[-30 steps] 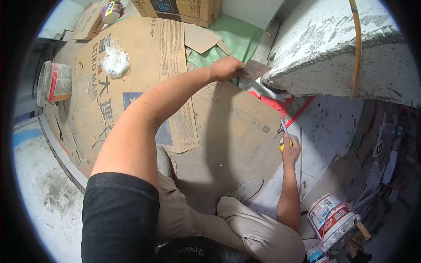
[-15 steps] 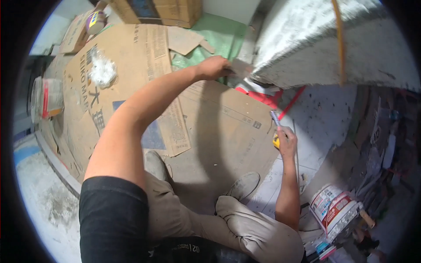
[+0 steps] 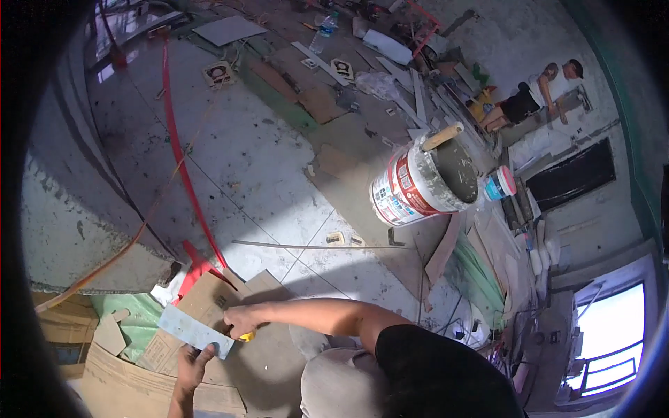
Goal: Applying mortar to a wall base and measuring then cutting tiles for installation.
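My left hand [image 3: 188, 368], at the lower left, grips a wide, flat, pale blue-grey scraper blade [image 3: 196, 329] by its lower edge, thumb on top. My right hand [image 3: 240, 320] reaches across from the right, its fingers closed at the blade's right end. A yellow-handled tool [image 3: 247, 336] shows under that hand; its working end is hidden. Both hands are above brown cardboard sheets [image 3: 268, 373] on the floor. The corner of a rough white block [image 3: 104, 258] lies beyond them to the left, beside red material [image 3: 195, 270].
A white and red bucket [image 3: 411, 188] of grey paste has a wooden handle [image 3: 442, 136] sticking out. Near it is a small blue tub [image 3: 500, 182]. A red strip [image 3: 174, 132] crosses the tiles. Debris covers the far floor, where another person [image 3: 540, 97] is.
My view has swung right, bringing the bucket and far floor into sight. My hands, apart before, have come together at the scraper blade; the yellow-handled tool is still in my right hand.
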Demonstrator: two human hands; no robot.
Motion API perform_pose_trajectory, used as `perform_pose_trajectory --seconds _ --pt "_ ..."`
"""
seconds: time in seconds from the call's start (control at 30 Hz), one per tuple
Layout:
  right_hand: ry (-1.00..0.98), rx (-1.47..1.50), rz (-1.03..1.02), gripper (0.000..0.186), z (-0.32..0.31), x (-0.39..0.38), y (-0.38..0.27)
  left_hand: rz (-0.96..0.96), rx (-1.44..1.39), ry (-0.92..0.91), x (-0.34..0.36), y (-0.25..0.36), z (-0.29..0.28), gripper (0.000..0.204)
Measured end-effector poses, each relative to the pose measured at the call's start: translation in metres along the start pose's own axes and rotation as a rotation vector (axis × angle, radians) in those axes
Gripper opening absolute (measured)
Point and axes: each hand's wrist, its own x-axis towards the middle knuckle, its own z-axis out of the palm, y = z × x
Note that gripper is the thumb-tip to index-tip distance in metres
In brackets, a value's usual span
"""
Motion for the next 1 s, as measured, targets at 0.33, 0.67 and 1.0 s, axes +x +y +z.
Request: perform_pose_trajectory --seconds 0.33,0.67,1.0 --pt "0.062 0.164 -0.013 0.041 -0.043 -0.028 0.013 0.035 0.026 0.046 0.010 -0.012 -0.017 0.024" --pt "0.151 -0.158 0.248 0.038 -0.119 -0.077 0.049 0.169 0.400 0.265 -0.003 -0.032 -0.066 0.041" --pt "0.179 -0.048 0.269 0.035 -0.113 -0.066 0.038 0.442 0.512 0.511 0.039 -0.058 -0.129 0.021"
